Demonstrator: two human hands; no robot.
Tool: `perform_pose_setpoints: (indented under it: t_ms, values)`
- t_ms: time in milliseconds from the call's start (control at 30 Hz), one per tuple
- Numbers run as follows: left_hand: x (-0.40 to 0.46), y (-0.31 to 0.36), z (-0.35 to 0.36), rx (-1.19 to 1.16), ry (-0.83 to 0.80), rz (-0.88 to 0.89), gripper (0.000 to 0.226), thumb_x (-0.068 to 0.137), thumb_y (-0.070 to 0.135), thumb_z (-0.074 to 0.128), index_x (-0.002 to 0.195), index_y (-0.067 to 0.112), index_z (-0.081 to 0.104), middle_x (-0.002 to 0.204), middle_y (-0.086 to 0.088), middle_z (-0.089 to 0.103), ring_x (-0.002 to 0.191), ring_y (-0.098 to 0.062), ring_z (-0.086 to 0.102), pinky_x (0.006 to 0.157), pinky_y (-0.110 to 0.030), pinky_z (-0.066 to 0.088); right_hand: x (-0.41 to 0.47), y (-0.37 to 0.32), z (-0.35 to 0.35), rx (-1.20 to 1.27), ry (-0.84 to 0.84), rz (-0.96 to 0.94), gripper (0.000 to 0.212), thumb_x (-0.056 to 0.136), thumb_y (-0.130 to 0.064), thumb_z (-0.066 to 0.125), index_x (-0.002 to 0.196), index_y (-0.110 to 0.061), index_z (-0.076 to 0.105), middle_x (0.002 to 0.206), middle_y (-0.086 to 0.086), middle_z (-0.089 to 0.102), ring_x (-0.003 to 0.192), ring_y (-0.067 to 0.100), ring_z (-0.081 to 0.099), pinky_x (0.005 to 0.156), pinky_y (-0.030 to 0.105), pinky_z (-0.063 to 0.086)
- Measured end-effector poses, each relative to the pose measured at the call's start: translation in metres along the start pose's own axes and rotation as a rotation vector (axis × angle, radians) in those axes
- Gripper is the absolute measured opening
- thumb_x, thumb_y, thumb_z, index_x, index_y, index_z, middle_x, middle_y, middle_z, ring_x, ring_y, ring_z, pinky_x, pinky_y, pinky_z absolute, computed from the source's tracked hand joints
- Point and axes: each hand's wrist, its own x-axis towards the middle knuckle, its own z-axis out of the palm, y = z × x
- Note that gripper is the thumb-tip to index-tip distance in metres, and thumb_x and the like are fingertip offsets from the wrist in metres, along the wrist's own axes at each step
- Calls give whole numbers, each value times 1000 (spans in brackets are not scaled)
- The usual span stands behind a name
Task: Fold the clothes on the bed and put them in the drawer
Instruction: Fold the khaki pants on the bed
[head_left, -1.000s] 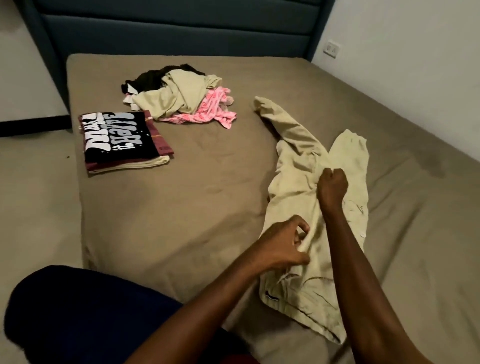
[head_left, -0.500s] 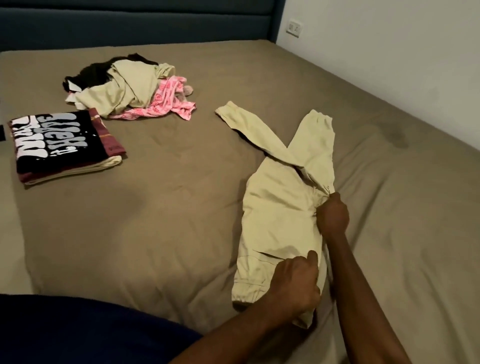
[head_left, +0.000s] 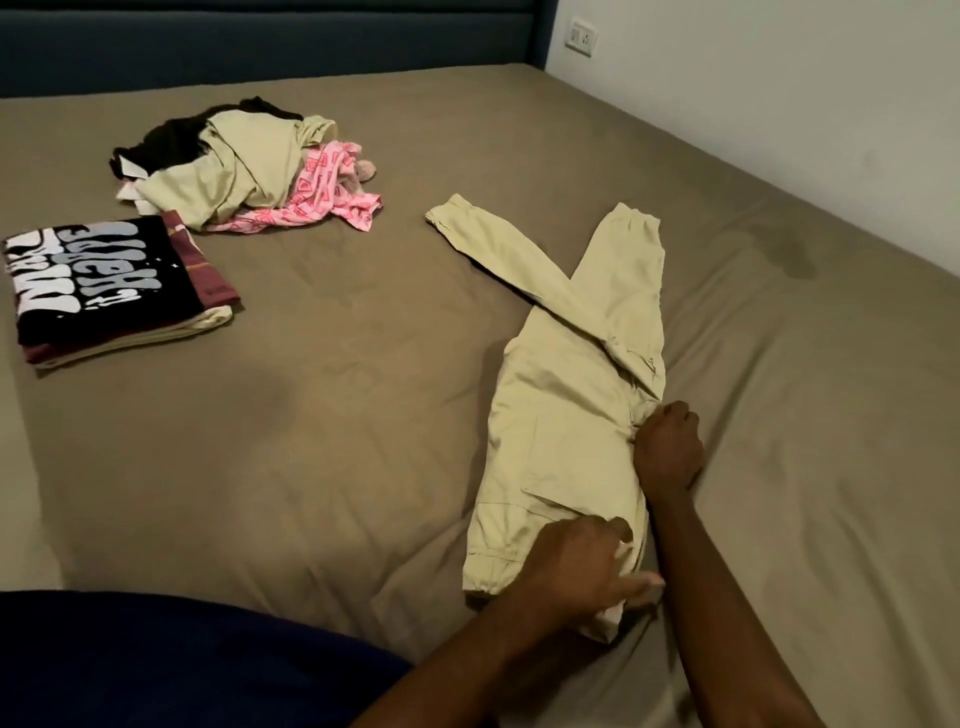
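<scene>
My right hand (head_left: 667, 448) is fisted on the crotch of the beige trousers (head_left: 566, 415); my left hand (head_left: 582, 569) pinches their waistband just below, both pressed to the bed (head_left: 363, 415).

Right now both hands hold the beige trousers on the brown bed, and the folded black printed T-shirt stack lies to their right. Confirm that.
Not quite. The head view shows the folded black printed T-shirt stack lying to the left of the beige trousers, not the right. Both the left hand and right hand do hold them on the brown bed.
</scene>
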Motion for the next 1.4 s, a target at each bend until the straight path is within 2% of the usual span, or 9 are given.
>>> perform_pose_setpoints:
  t_ms: [133, 200, 367, 600, 833, 1000, 1100, 1267, 1400]
  values:
    - [-15, -49, -35, -16, 530, -265, 31, 91, 53, 62, 108, 28, 60, 96, 5, 69, 89, -17, 67, 75, -34, 51, -31, 0, -24, 47, -86, 90, 35, 104, -30, 50, 112, 4, 51, 111, 30, 60, 95, 50, 63, 73, 50, 50]
    - [-26, -79, -45, 7, 583, -448, 44, 87, 61, 65, 109, 24, 56, 101, 4, 65, 90, -19, 65, 75, -36, 53, -57, 4, -35, 42, -158, 107, 37, 105, -33, 48, 114, 4, 49, 109, 29, 63, 98, 49, 64, 77, 48, 50]
    - [-37, -92, -42, -145, 363, -545, 83, 67, 98, 48, 104, 24, 59, 98, 6, 67, 90, -17, 65, 77, -36, 54, -119, 0, -55, 20, -215, 114, 33, 106, -30, 43, 115, 2, 46, 103, 27, 67, 93, 49, 65, 74, 45, 48]
    - [-39, -95, -44, -351, 195, -543, 85, 54, 61, 93, 115, 17, 55, 112, 1, 68, 99, -18, 65, 79, -32, 55, -141, -3, -72, 70, -334, 143, 34, 96, -5, 44, 129, -2, 40, 107, 20, 66, 93, 39, 65, 70, 36, 43]
    - [-65, -105, -41, -303, 124, -542, 97, 47, 71, 90, 118, 16, 54, 118, 1, 66, 107, -19, 64, 86, -35, 55, -183, -8, -67, 13, -291, 125, 39, 96, -4, 41, 134, -9, 38, 112, 19, 68, 96, 41, 66, 74, 42, 48]
    - [-70, -105, -44, -379, 145, -448, 97, 41, 74, 87, 121, 24, 61, 118, 11, 69, 103, -8, 65, 79, -23, 52, -184, -6, -71, 27, -253, 113, 52, 95, -4, 42, 147, -10, 35, 112, 15, 68, 94, 36, 66, 79, 43, 52]
    - [-73, -107, -38, -355, 115, -412, 86, 49, 69, 90, 120, 26, 66, 118, 11, 71, 102, -6, 66, 82, -23, 53, -191, -3, -64, -64, -286, 88, 43, 95, -6, 44, 138, -8, 38, 112, 14, 69, 95, 37, 68, 77, 42, 52]
    - [-76, -103, -47, -270, 130, -486, 99, 43, 90, 75, 113, 23, 57, 108, 12, 66, 98, -12, 66, 77, -31, 54, -186, -4, -59, -204, -285, 53, 38, 95, -18, 52, 131, -8, 45, 103, 9, 72, 89, 33, 71, 68, 37, 48]
    - [-72, -100, -57, -218, 262, -534, 73, 68, 94, 53, 95, 26, 53, 86, 12, 65, 77, -8, 63, 65, -31, 51, -168, -2, -53, -145, -153, 34, 23, 88, -10, 61, 108, -4, 54, 93, 15, 65, 76, 38, 67, 58, 36, 42]
